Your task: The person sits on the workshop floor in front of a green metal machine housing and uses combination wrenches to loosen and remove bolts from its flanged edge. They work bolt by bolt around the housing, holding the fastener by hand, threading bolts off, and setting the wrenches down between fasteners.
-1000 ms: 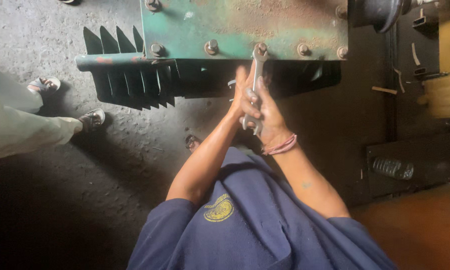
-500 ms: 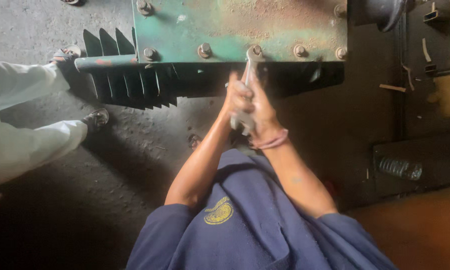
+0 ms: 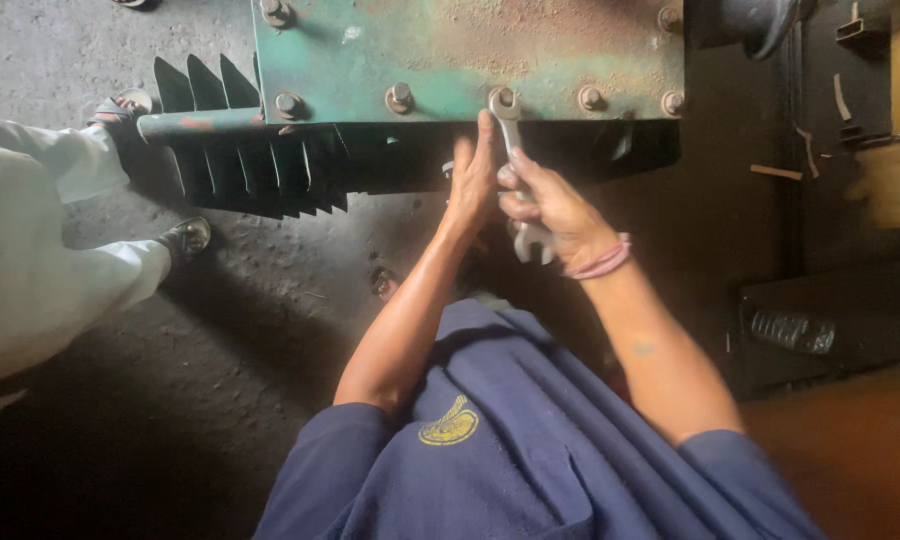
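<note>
A steel open-ended spanner (image 3: 518,170) stands upright, its top jaw on a bolt (image 3: 503,99) along the lower edge of a rusty green metal casing (image 3: 470,55). My right hand (image 3: 555,205) grips the spanner's shaft, a pink band on its wrist. My left hand (image 3: 473,178) lies flat beside the spanner with fingers stretched up to the casing edge, pressing against the tool. Other bolts (image 3: 399,97) line the same flange.
Black cooling fins (image 3: 240,150) and a green pipe (image 3: 195,125) jut from the casing's left. Another person in pale trousers (image 3: 40,260) and sandals (image 3: 185,238) stands at the left. A plastic bottle (image 3: 792,330) lies at the right on dark concrete floor.
My hands and the spanner have stayed on the same bolt, with the left hand's fingers stretched out flat. The person at the left has stepped closer to the fins.
</note>
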